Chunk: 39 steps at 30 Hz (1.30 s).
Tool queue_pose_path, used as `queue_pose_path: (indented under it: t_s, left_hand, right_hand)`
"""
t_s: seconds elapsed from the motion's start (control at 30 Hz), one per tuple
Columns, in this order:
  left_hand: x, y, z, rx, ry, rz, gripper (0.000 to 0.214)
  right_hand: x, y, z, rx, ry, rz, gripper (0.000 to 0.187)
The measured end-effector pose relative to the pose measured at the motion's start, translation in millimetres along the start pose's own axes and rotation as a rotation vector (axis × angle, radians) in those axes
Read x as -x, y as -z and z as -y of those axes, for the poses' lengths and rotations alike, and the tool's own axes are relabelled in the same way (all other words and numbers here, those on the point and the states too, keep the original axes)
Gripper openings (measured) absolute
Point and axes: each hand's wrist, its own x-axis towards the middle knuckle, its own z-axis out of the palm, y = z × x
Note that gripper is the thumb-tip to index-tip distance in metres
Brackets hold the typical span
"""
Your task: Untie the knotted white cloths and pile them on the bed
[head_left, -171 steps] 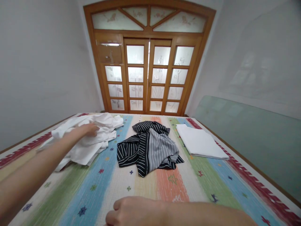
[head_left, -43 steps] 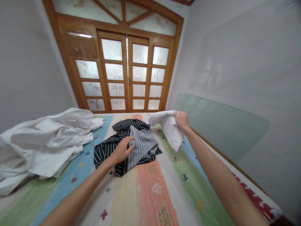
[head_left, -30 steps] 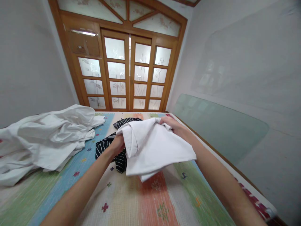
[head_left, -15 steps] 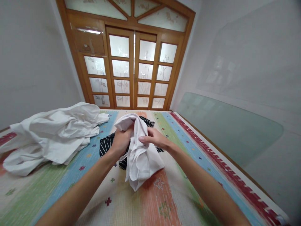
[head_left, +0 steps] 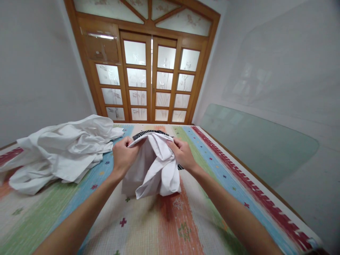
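Note:
Between my hands hangs a white cloth garment (head_left: 159, 159), its upper edge stretched and its folds drooping above the striped bed cover (head_left: 148, 219). My left hand (head_left: 124, 156) is closed on the edge at the left. At the right, my right hand (head_left: 183, 153) pinches the same edge. A black fabric with thin white stripes (head_left: 151, 132) shows just behind the white garment, mostly covered by it. What kind of garment the white one is, I cannot tell.
A crumpled heap of white cloth (head_left: 69, 148) lies to the left on the bed cover. A pale wall (head_left: 278, 71) with a greenish panel (head_left: 260, 145) runs along the right side. Wooden doors with glass panes (head_left: 151, 78) stand beyond the far edge.
My hands have moved apart, spreading the white garment's upper edge between them. Its bunched folds have opened out, and less of the striped black fabric shows.

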Motion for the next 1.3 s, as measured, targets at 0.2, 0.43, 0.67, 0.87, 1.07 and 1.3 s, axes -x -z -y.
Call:
queue_pose_path:
  t_s: [0.2,0.43,0.67,0.87,1.07,1.3]
  left_hand:
    - [-2.6,0.9,-20.0,0.685,0.406,0.224,0.043]
    - [8.9,-2.4,-26.2,0.686,0.218,0.598,0.112]
    - [-29.5,24.5,-23.9,0.231,-0.18,0.47,0.062]
    - [-52.9,49.6,-25.8,0.114,-0.152,0.309,0.055]
    - [-41.8,45.0,-40.9,0.095,-0.298,0.423,0.051]
    - [-21.5,34.6,-48.4,0.078,-0.485,0.62,0.044]
  right_hand:
    - [5.2,-3.5,6.3,0.063,0.033,-0.119,0.042]
    - [13.3,-4.7,17.2,0.104,0.127,-0.007,0.043]
    - [-0.7,55.6,3.2,0.079,0.027,-0.637,0.042]
    - [-7.6,131.7,-39.3,0.531,-0.132,-0.737,0.034]
    - [-10.0,102.4,-31.2,0.414,-0.072,-0.371,0.027]
    - [1.7,-0.6,22.6,0.016,-0.042,0.285,0.044]
